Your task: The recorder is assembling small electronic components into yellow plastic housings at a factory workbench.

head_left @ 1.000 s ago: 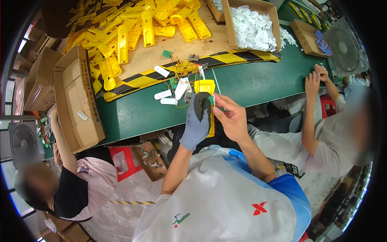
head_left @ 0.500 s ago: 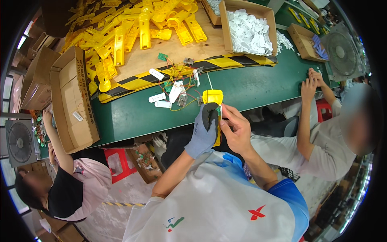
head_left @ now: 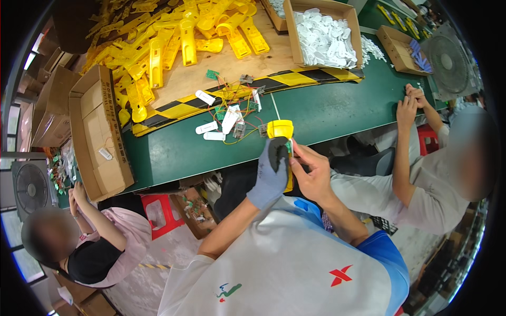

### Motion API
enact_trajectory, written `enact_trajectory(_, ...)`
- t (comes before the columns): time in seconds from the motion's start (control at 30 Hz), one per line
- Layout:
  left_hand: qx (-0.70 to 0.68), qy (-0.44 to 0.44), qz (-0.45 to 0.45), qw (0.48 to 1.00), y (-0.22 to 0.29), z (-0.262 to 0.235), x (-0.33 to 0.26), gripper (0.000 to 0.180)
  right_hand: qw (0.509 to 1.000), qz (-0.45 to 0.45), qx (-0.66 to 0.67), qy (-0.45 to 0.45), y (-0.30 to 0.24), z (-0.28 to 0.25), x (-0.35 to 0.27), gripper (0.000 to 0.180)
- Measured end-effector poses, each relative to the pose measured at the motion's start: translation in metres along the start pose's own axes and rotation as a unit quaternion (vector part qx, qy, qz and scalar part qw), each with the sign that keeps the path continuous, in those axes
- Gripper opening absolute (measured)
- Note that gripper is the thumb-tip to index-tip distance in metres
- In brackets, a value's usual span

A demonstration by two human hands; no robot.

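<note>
Yellow shell (head_left: 280,128) mid-frame: gloved left hand (head_left: 270,174) grips it; right hand (head_left: 313,171) at green board (head_left: 289,147), pinch I can't tell. Both shifted rightward; work seemingly stays there.

A: How's the light?

B: Bright and fairly even over the green tabletop (head_left: 327,110), dim beneath its near edge. Glare whitens a strip (head_left: 31,60) at ten o'clock, and a bluish fringe (head_left: 478,253) lines the rim at four.

A: And sharpness?

B: The gloved left hand (head_left: 272,176) and bare right hand (head_left: 314,171), near the clock's centre, look fairly crisp; the detail between them is too small to read. Heads at eight and three are smeared.

A: Distortion?

B: Straight edges bow outward, and the corners go black.
</note>
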State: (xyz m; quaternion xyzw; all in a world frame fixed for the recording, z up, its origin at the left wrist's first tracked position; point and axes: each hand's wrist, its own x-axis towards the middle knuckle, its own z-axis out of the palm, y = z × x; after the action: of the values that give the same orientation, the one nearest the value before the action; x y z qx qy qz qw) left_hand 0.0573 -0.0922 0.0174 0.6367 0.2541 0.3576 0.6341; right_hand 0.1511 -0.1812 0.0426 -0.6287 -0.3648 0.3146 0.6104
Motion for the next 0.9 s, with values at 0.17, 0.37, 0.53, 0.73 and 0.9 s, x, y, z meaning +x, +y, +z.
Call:
enact_trajectory(0.17,-0.153,-0.083,-0.107,0.979,-0.013,0.021,-0.003,0.04,0.989,-0.087,-0.114,-0.024,-0.009,-0.027,0.006,0.054)
enact_trajectory(0.37,-0.163,-0.272,-0.13,0.939,0.012,0.02,0.004,0.073,0.946,-0.012,-0.301,-0.12,-0.035,-0.084,0.015,0.064)
enact_trajectory(0.53,-0.175,-0.198,-0.167,0.95,0.04,-0.035,0.019,0.068,0.887,-0.033,-0.439,0.139,-0.015,-0.17,0.061,0.06)
enact_trajectory(0.73,0.111,0.073,0.012,0.991,0.024,-0.134,0.079,0.038,0.715,0.0,-0.636,0.29,0.065,-0.278,0.104,0.064)
enact_trajectory(0.9,0.371,0.164,0.142,0.903,0.029,-0.164,0.115,0.027,0.838,-0.173,-0.439,0.274,0.011,-0.154,0.116,0.041)
